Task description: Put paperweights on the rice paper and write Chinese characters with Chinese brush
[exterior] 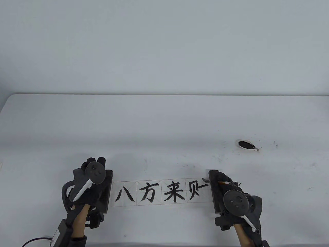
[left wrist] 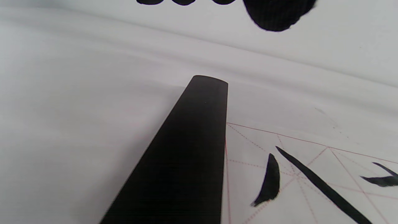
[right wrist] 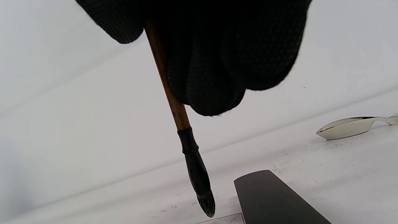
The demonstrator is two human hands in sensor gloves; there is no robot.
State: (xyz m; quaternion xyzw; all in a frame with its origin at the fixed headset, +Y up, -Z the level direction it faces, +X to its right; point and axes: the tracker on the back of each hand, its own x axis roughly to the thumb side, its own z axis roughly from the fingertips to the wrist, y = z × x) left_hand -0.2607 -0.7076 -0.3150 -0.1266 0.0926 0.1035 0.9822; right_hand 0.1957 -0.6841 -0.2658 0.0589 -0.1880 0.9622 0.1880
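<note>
From above, the left hand (exterior: 90, 180) rests flat on the left paperweight (exterior: 106, 191), pinning the paper (exterior: 162, 193). The left wrist view shows that bar (left wrist: 186, 155) beneath it. The right wrist view shows the right hand (right wrist: 217, 56) gripping the brush (right wrist: 186, 140), its tip just above the sheet for the 4th character.

I can't see most of the left paperweight (exterior: 106, 191) under my left hand (exterior: 88, 185), my right hand (exterior: 231, 191) covers much of the right paperweight (exterior: 213, 190) and the brush (right wrist: 174, 102) shaft, and the rice paper (exterior: 160, 193) ends sit hidden under both weights.
</note>
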